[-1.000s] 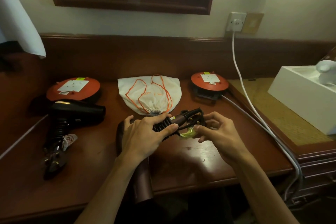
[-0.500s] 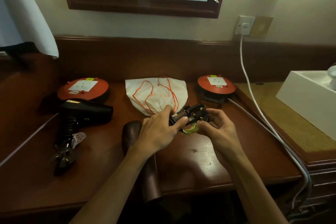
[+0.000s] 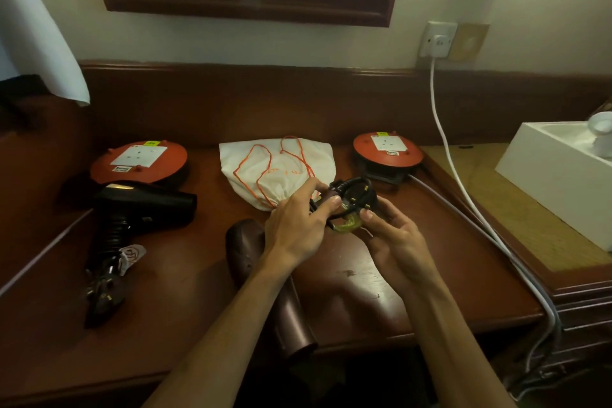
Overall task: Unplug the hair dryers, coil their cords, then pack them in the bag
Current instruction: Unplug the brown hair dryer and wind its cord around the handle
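Both hands, left hand point(image 3: 298, 228) and right hand point(image 3: 394, 242), pinched the coiled cord point(image 3: 352, 197) and its plug just in front of the white drawstring bag point(image 3: 278, 172), probably securing the coil, while the brown dryer point(image 3: 265, 278) lay below.

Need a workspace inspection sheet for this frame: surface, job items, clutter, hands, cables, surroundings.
Surface: dark wooden desk, scuffed near the front edge.
Job's things: black hair dryer lying at left, cord coiled around its handle; maroon hair dryer lying under the left forearm; white drawstring bag at the back centre, flat.
Clutter: white box at right.
Hands: left hand and right hand both grip the coiled black cord, plug pins showing.
Cables: white cable hangs from the wall socket; two orange extension reels, sockets unused.
Surroundings: framed mirror covered with newspaper.
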Tool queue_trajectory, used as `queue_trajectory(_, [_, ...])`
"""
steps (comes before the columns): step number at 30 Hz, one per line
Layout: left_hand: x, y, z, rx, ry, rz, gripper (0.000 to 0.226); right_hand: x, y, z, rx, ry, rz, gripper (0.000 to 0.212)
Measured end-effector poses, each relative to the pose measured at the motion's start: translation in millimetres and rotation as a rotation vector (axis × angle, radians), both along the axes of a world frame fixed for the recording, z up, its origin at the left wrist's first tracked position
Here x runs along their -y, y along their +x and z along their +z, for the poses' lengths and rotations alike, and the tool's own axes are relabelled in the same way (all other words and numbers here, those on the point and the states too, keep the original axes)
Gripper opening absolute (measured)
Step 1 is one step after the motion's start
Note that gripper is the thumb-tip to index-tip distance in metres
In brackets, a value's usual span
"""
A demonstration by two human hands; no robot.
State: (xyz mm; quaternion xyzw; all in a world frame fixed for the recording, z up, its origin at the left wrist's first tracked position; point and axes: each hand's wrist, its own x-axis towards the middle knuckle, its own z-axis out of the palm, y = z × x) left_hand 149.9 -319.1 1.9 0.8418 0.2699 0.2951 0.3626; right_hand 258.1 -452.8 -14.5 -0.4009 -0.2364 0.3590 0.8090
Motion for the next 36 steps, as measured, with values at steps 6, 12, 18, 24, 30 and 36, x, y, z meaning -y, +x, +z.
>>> queue_trajectory(6, [-13.6,-0.1,4.1,0.043,-0.186,-0.145,0.022,4.7,10.1,0.1,0.224,-0.064,0.081,0.043])
queue_trajectory(12, [-22.5,-1.3,-7.2,0.019,-0.175,-0.263,0.033,14.5,25.3,-0.5,0.82,-0.372,-0.007,0.037])
queue_trajectory(18, [-20.1,7.2,-6.2,-0.1,-0.18,-0.358,0.024,26.8,19.7,-22.0,0.911,-0.431,-0.121,0.042])
queue_trajectory(24, [-23.9,17.1,-0.9,-0.298,-0.081,-0.433,0.024,36.8,17.5,-28.1,0.946,-0.504,-0.154,0.052])
queue_trajectory(30, [-16.0,13.4,3.1,-0.447,0.071,-0.459,0.036,38.8,14.4,-47.5,1.023,-0.584,-0.213,0.075])
queue_trajectory(36, [-10.1,-14.0,15.4,-0.427,0.083,-0.45,0.036,38.1,11.0,-67.8,1.162,-0.694,-0.332,0.062])
